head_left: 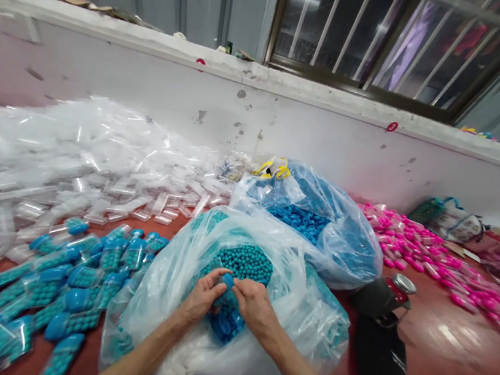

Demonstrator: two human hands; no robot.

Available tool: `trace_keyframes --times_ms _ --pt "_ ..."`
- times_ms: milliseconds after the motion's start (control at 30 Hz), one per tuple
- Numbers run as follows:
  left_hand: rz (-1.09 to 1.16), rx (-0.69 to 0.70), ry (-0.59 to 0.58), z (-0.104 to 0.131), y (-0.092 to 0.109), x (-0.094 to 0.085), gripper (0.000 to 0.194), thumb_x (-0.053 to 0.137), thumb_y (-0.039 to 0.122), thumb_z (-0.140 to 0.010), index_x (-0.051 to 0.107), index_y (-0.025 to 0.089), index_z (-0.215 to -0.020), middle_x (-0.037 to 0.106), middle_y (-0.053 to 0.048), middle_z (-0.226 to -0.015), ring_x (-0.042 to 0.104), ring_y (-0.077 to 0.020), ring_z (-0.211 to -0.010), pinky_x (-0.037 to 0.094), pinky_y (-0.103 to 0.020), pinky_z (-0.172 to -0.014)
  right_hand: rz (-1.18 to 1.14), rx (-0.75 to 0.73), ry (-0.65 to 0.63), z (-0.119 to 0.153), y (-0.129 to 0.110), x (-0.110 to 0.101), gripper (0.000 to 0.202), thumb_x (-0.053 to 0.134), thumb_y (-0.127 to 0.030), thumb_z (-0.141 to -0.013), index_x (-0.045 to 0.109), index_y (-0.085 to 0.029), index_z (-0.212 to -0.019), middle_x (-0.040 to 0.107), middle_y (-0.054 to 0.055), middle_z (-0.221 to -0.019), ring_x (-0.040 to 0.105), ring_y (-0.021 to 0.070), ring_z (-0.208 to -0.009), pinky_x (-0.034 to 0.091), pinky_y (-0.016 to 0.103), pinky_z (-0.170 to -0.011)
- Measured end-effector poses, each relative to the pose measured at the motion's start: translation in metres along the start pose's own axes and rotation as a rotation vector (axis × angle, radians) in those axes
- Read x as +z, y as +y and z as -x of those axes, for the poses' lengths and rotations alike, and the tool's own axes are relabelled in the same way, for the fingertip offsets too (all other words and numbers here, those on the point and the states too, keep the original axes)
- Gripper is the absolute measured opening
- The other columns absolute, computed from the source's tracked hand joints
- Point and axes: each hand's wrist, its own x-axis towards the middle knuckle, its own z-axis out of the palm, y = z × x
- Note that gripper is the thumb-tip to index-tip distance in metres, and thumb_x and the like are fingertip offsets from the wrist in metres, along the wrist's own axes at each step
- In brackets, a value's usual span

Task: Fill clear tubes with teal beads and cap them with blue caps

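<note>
Between the fingertips of both hands is a small blue plastic cap [227, 282]. My left hand [206, 295] pinches it from the left and my right hand [254, 303] from the right. Whether a clear tube is joined to the cap I cannot tell, as fingers cover it. Just beyond the hands, teal beads [246, 261] fill an opened clear plastic bag [162, 281]. Below the fingers, more blue caps [228, 326] lie in the same bag's opening.
Bead-filled tubes with blue caps [80, 299] lie on the red table at left, before a heap of clear tubes [97, 147]. Behind stands a bag of blue pieces [301, 219]. Pink pieces [422, 249], a jar [401, 286] and a black cloth item [382, 374] are at right.
</note>
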Motion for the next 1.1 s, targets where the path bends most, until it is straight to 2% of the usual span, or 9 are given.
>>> trace_keyframes --times_ms 100,167,333,533,767,833,933,1033,1100 --pt "-0.047 0.028 0.067 0.002 -0.002 0.001 0.042 0.063 0.042 -0.067 0.052 0.018 -0.1 0.041 0.008 -0.055 0.032 -0.0029 -0.036 0.028 -0.017 -0.034 0.148 -0.102 -0.021 0.005 0.003 0.007 0.025 0.037 -0.015 -0.087 0.058 -0.017 -0.075 0.059 0.003 -0.068 0.051 0.0131 -0.065 0.036 0.023 -0.062" --pt "-0.094 0.031 0.086 0.003 -0.003 0.001 0.041 0.062 0.04 -0.067 0.052 0.018 -0.1 0.041 0.008 -0.056 0.032 -0.0038 -0.037 0.029 -0.017 -0.034 0.14 -0.106 -0.027 0.005 0.005 0.01 0.024 0.037 -0.014 -0.086 0.058 -0.017 -0.075 0.059 0.002 -0.068 0.051 0.0126 -0.065 0.036 0.022 -0.063" --pt "-0.044 0.014 0.061 0.004 -0.003 0.001 0.052 0.061 0.047 -0.067 0.047 0.017 -0.107 0.04 0.009 -0.053 0.03 -0.0045 -0.034 0.025 -0.018 -0.033 -0.004 -0.061 -0.001 -0.001 0.008 0.012 0.024 0.041 -0.017 -0.085 0.06 -0.016 -0.072 0.058 0.002 -0.066 0.052 0.0127 -0.066 0.036 0.022 -0.063" --pt "0.008 -0.04 0.007 0.006 0.0 0.002 0.071 0.061 0.054 -0.066 0.037 0.015 -0.12 0.049 0.007 -0.054 0.04 -0.0065 -0.033 0.02 -0.018 -0.032 -0.254 0.05 0.026 0.0 0.002 0.005 0.027 0.04 -0.021 -0.086 0.061 -0.017 -0.069 0.058 -0.001 -0.061 0.051 0.0112 -0.058 0.036 0.02 -0.057" --pt "-0.017 -0.012 0.093 0.007 0.0 0.003 0.05 0.065 0.048 -0.063 0.05 0.016 -0.099 0.037 0.01 -0.049 0.03 -0.0035 -0.034 0.025 -0.017 -0.033 -0.078 -0.107 -0.035 0.005 0.005 0.006 0.025 0.037 -0.016 -0.085 0.059 -0.016 -0.073 0.055 0.002 -0.067 0.05 0.0131 -0.066 0.037 0.024 -0.065" --pt "-0.038 -0.016 0.092 0.009 0.001 0.002 0.049 0.064 0.048 -0.064 0.049 0.017 -0.099 0.038 0.01 -0.049 0.03 -0.0033 -0.033 0.025 -0.017 -0.032 -0.133 -0.11 -0.079 0.004 0.007 0.002 0.022 0.04 -0.015 -0.083 0.06 -0.016 -0.074 0.055 0.002 -0.068 0.05 0.0129 -0.068 0.038 0.024 -0.067" --pt "-0.043 -0.037 0.039 0.009 0.006 0.002 0.051 0.06 0.051 -0.067 0.045 0.018 -0.104 0.044 0.009 -0.051 0.035 -0.0043 -0.033 0.024 -0.016 -0.032 -0.452 0.029 -0.126 -0.002 0.013 -0.007 0.015 0.05 -0.018 -0.075 0.063 -0.019 -0.083 0.056 0.0 -0.072 0.05 0.0122 -0.067 0.041 0.023 -0.064" --pt "-0.074 -0.054 -0.043 0.006 0.01 0.003 0.055 0.058 0.054 -0.067 0.041 0.019 -0.105 0.047 0.009 -0.051 0.039 -0.0057 -0.032 0.024 -0.016 -0.031 -0.837 0.301 -0.058 -0.008 0.017 -0.012 0.034 0.057 -0.023 -0.068 0.059 -0.018 -0.101 0.056 -0.002 -0.074 0.049 0.0104 -0.057 0.044 0.023 -0.051" --pt "-0.121 -0.047 -0.067 0.002 0.013 0.006 0.056 0.058 0.056 -0.066 0.041 0.019 -0.105 0.049 0.008 -0.053 0.039 -0.0058 -0.031 0.024 -0.017 -0.031 -0.906 0.394 0.02 -0.011 0.015 -0.013 0.042 0.058 -0.024 -0.067 0.056 -0.017 -0.107 0.057 -0.002 -0.074 0.05 0.0107 -0.054 0.046 0.024 -0.049"
